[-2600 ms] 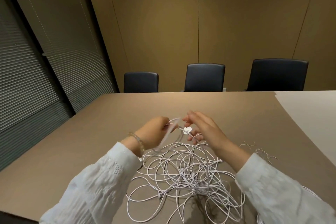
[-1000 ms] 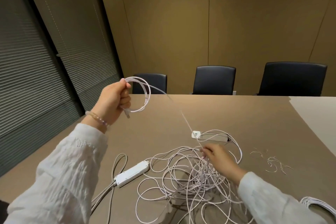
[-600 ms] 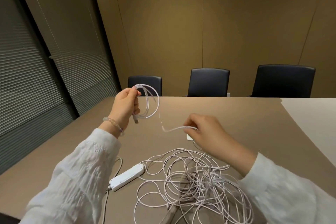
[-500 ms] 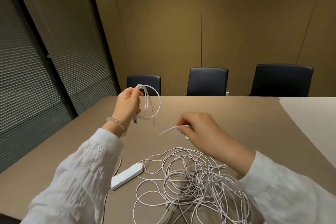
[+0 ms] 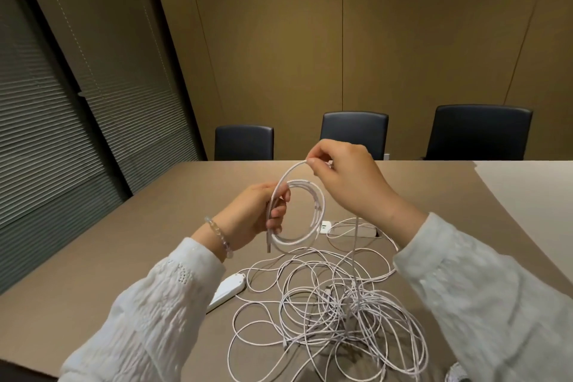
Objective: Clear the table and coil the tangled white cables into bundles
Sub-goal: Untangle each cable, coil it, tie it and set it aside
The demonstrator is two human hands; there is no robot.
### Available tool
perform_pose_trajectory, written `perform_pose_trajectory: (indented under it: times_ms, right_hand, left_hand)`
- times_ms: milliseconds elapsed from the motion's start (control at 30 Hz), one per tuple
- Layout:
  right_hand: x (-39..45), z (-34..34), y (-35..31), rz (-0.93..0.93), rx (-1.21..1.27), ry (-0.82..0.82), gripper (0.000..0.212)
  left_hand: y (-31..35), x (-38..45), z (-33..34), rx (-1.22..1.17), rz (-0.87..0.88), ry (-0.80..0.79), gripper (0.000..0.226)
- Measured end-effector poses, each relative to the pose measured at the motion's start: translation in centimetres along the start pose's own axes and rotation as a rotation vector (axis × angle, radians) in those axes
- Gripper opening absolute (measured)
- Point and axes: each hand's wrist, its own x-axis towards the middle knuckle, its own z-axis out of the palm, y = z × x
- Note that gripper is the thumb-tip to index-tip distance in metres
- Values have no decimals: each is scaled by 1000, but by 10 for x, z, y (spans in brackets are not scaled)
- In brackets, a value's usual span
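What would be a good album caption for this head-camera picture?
Left hand holds a small white cable coil while right hand guides another loop from the tangled white cable pile.

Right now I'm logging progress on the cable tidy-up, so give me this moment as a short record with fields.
left hand: grips the coil of white cable, held above the table
right hand: pinches the cable strand, laying a new loop
tangled cables: loose pile on table, not yet coiled
power strip: lies left of the pile
chairs: three at far side
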Motion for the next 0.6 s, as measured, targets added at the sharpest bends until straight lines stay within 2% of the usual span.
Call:
perform_pose_trajectory:
  times_ms: [100, 200, 333, 433, 500, 600]
  right_hand:
    - [2, -2, 7, 35, 48, -11, 12]
    - [2, -1, 10, 73, 119, 0, 12]
    - [2, -5, 15, 156, 188, 65, 11]
    - [-1, -3, 24, 228, 235, 38, 11]
    - [-5, -1, 26, 297, 315, -64, 21]
    - [-15, 4, 27, 379, 411, -360, 40]
  left_hand:
    - [-1, -3, -3, -228, -110, -123, 34]
    - [0, -6, -2, -351, -184, -199, 36]
    - [2, -9, 0, -422, -198, -183, 39]
    - [1, -8, 1, -391, -147, -90, 40]
    - [0, -5, 3, -315, -86, -11, 40]
    - [0, -1, 5, -173, -7, 58, 38]
